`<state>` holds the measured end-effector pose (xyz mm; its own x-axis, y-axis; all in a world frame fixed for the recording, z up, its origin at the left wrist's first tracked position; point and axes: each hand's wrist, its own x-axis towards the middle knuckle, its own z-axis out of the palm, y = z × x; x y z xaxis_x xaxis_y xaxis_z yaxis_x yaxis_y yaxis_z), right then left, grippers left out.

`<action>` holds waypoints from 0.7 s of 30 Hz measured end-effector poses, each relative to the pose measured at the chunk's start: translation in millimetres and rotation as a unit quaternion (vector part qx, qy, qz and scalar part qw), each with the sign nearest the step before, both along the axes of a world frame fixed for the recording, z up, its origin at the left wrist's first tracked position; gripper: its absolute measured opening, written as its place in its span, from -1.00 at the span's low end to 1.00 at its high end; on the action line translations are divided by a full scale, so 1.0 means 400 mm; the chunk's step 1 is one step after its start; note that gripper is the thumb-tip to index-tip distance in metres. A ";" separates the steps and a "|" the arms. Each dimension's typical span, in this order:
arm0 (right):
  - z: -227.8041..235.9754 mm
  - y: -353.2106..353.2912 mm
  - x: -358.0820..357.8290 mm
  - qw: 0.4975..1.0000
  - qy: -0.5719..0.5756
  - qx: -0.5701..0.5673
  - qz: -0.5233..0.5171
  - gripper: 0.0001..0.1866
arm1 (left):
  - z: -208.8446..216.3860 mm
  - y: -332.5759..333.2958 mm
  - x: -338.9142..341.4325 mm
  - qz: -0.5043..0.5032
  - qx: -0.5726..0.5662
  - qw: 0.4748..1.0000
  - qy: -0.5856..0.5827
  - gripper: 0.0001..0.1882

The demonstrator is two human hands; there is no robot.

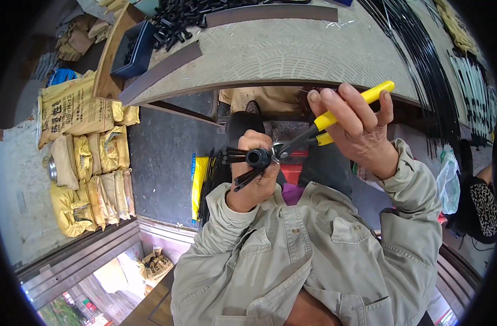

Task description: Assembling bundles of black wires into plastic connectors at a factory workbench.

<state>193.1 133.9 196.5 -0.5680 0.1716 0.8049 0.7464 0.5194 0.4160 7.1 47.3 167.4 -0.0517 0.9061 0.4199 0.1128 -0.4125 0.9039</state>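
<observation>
My left hand [266, 182] is closed round a black plastic part [258, 158] with a round, hollow end that faces up. Several thin black prongs stick out from it to the left and below. In my right hand [362, 122] is a pair of cutting pliers with yellow handles [328, 118]. The handles stand apart, and the fingers curl loosely over the upper one. The metal jaws of the pliers meet the right side of the black part, close to my left fingers. Exactly what lies between the jaws is too small to tell.
Ahead stands a workbench [292, 54] with a pile of black plastic pieces [175, 22], a dark blue bin [133, 50] and long black rods [422, 60] at the right. Stacked sacks [91, 163] line the left side. A person's patterned sleeve or leg [485, 206] shows far right.
</observation>
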 end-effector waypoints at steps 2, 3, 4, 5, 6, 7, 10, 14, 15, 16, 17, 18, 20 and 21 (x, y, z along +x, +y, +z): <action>-0.011 -0.018 -0.008 1.000 0.010 -0.019 0.003 -0.73 | 0.002 0.009 -0.006 0.013 0.062 0.996 0.059 -0.78; -0.027 -0.029 -0.013 0.999 0.019 -0.039 0.001 -0.72 | -0.004 0.007 -0.008 0.017 0.062 0.996 0.063 -0.78; -0.047 -0.038 -0.014 0.998 0.042 -0.043 0.005 -0.76 | -0.005 0.006 -0.005 0.028 0.061 0.996 0.057 -0.78; -0.068 -0.055 -0.018 0.996 0.056 -0.065 -0.019 -0.78 | -0.005 0.003 -0.001 0.039 0.060 0.996 0.051 -0.77; -0.086 -0.074 -0.021 0.993 0.071 -0.088 -0.041 -0.73 | -0.001 0.000 0.004 0.037 0.042 0.998 0.033 -0.77; -0.088 -0.091 -0.027 0.991 0.065 -0.094 -0.068 -0.71 | -0.002 -0.001 0.005 0.039 0.042 0.998 0.034 -0.77; -0.109 -0.124 -0.037 0.984 0.093 -0.126 -0.089 -0.71 | -0.005 -0.007 0.012 0.053 0.034 0.998 0.030 -0.77; -0.029 -0.116 0.022 0.968 0.020 -0.247 0.047 -0.59 | -0.017 -0.005 0.003 0.032 0.060 0.997 0.029 -0.76; 0.024 -0.099 0.046 0.930 -0.049 -0.347 0.111 -0.56 | -0.019 -0.008 -0.007 0.022 0.062 0.997 0.047 -0.75; 0.049 -0.087 0.068 0.928 -0.053 -0.351 0.114 -0.56 | 0.000 0.009 -0.015 0.014 0.107 0.988 0.106 -0.69; 0.070 -0.077 0.090 0.854 -0.098 -0.478 0.177 -0.58 | 0.015 0.008 -0.039 -0.053 0.060 0.985 0.154 -0.63; 0.092 -0.066 0.106 0.757 -0.142 -0.593 0.236 -0.59 | 0.020 0.000 -0.056 -0.118 0.011 0.973 0.199 -0.57; 0.135 -0.035 0.112 0.657 -0.152 -0.681 0.286 -0.68 | 0.008 -0.015 -0.065 -0.182 -0.042 0.978 0.089 -0.35; 0.142 -0.016 0.109 0.462 -0.141 -0.833 0.269 -0.71 | 0.041 -0.004 -0.086 -0.253 -0.088 0.957 0.110 -0.29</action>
<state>236.6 127.3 253.2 -0.9314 0.1929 -0.3086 0.3605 0.3732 -0.8548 -27.4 45.8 183.7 0.4855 0.8490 0.2086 0.1350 -0.3086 0.9416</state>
